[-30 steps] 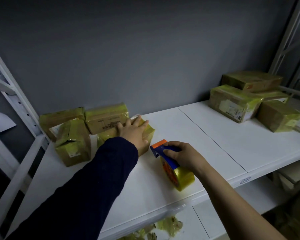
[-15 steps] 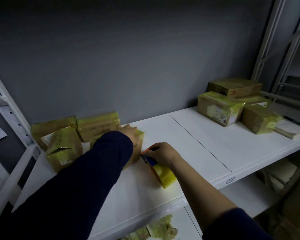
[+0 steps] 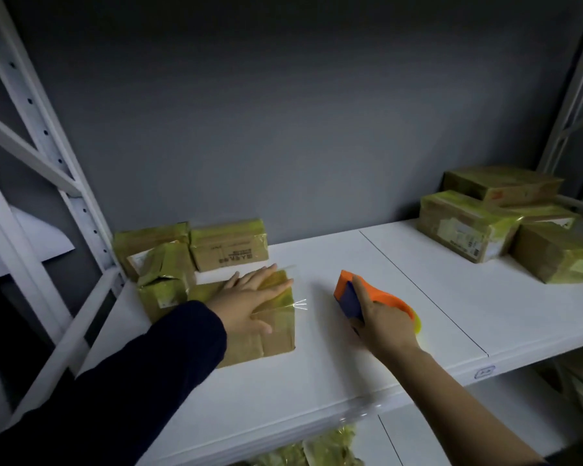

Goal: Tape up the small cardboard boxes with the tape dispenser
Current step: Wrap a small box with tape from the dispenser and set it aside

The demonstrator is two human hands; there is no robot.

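Observation:
A small cardboard box lies on the white shelf, with yellowish tape across its far end. My left hand presses flat on the box top, fingers straight. To its right, my right hand grips the orange and blue tape dispenser, a yellow tape roll showing behind it. A short loose tape end sticks out from the box's right edge toward the dispenser.
Three taped boxes are piled at the shelf's back left by a white upright. Several taped boxes sit at the back right. A grey wall stands behind. Crumpled tape lies on the lower shelf.
The dispenser has pulled away to the right of the box, leaving tape on it. My left hand has flattened onto the box top. The camera has moved closer.

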